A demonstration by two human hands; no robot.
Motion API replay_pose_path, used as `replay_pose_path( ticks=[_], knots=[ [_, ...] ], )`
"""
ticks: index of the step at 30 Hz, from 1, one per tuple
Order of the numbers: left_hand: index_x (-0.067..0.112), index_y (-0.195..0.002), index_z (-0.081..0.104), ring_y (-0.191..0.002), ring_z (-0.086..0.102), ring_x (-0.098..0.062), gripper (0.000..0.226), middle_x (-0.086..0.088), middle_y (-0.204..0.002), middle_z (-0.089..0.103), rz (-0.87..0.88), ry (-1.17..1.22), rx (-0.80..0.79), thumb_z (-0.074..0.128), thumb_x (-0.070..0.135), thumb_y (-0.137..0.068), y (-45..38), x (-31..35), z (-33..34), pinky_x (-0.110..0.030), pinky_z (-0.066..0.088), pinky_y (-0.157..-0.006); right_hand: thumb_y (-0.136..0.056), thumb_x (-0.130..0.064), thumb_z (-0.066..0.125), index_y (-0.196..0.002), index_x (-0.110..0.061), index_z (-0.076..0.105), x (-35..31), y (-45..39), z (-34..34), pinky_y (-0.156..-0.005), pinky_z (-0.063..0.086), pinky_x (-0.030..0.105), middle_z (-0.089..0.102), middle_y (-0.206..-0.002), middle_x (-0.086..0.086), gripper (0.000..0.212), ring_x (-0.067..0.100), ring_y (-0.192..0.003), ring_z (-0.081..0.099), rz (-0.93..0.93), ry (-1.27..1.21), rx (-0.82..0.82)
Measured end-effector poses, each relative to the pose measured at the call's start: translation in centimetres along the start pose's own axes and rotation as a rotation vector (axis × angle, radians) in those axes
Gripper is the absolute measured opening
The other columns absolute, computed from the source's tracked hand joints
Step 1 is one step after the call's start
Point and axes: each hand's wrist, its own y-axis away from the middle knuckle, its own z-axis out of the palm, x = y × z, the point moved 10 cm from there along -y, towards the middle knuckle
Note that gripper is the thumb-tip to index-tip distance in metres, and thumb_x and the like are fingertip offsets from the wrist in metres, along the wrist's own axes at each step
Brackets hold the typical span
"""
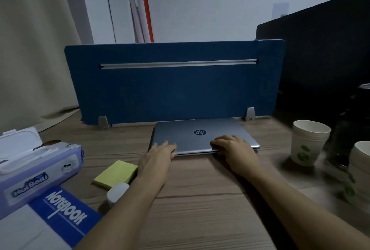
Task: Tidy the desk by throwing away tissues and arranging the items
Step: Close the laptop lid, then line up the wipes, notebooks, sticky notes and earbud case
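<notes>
Head view looks down on a brown wood-grain desk, dimly lit, with a tall dark-blue felt divider panel standing along its far edge on grey metal feet. Flat against the foot of that panel lies a closed silver laptop, logo up. Both of the person's bare arms reach out to it. The left hand lies on the near left corner of the lid, fingers spread fairly wide and flat, gripping nothing. The right hand sits at the near right edge, fingers curled close together over the lid with the tips on top; whether the thumb hooks under the edge I cannot tell.

Off to the left sits a lilac pack of wet wipes with its white flip lid standing open, and in front of it a blue-and-white notebook. To the right stands a stack of white paper cups with green print, a second such stack nearer the edge. A yellow square pad of sticky notes lies just beside the left wrist, and a small white cylindrical object, blurred, rests near it.
</notes>
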Motion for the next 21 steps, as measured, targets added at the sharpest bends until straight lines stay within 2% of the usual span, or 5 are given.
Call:
replay_pose_path(
  ticks=[4,8,12,16,21],
  knots=[
    [0.03,-0.133,0.053,-0.148,0.025,-0.029,0.033,0.003,-0.158,0.036,-0.029,0.004,0.024,0.036,0.02,-0.106,-0.4,-0.5,-0.3,-0.042,0.038,-0.102,-0.09,-0.024,0.058,-0.129,-0.037,0.057,0.0,-0.5,0.4,-0.092,0.043,0.038,0.057,-0.134,-0.014,0.041,0.019,-0.118,0.05,-0.013,0.018,-0.023],
    [0.034,-0.138,0.051,-0.145,0.029,-0.03,0.036,0.001,-0.156,0.038,-0.032,-0.014,0.046,0.036,0.023,-0.106,-0.3,-0.5,-0.5,-0.041,0.039,-0.102,-0.092,-0.025,0.057,-0.13,-0.037,0.056,0.0,-0.6,0.3,-0.093,0.043,0.038,0.057,-0.135,-0.013,0.04,0.019,-0.118,0.05,-0.014,0.028,-0.033],
    [0.031,-0.147,0.04,-0.148,0.023,-0.032,0.042,-0.003,-0.16,0.032,-0.046,-0.042,-0.003,0.031,0.021,-0.107,-0.3,-0.2,0.2,-0.04,0.037,-0.105,-0.092,-0.028,0.058,-0.128,-0.035,0.059,-0.2,-0.3,0.1,-0.091,0.045,0.038,0.059,-0.134,-0.01,0.037,0.022,-0.117,0.052,-0.01,0.017,-0.026],
    [0.024,-0.152,0.032,-0.148,0.023,-0.031,0.046,-0.007,-0.161,0.029,-0.044,-0.1,-0.017,0.033,0.015,-0.106,0.5,0.3,0.3,-0.043,0.036,-0.111,-0.093,-0.025,0.058,-0.12,-0.027,0.066,-1.1,0.6,-0.5,-0.086,0.05,0.041,0.067,-0.124,-0.003,0.028,0.027,-0.105,0.058,-0.021,-0.019,0.003],
    [0.016,-0.153,0.03,-0.148,0.025,-0.03,0.049,-0.009,-0.162,0.027,-0.043,-0.102,-0.02,0.035,0.01,-0.105,2.5,0.9,-0.3,-0.041,0.031,-0.115,-0.096,-0.017,0.053,-0.126,-0.019,0.063,-2.6,2.5,-1.1,-0.1,0.041,0.035,0.063,-0.13,0.001,0.032,0.026,-0.114,0.055,0.014,-0.074,-0.012]
  ],
)
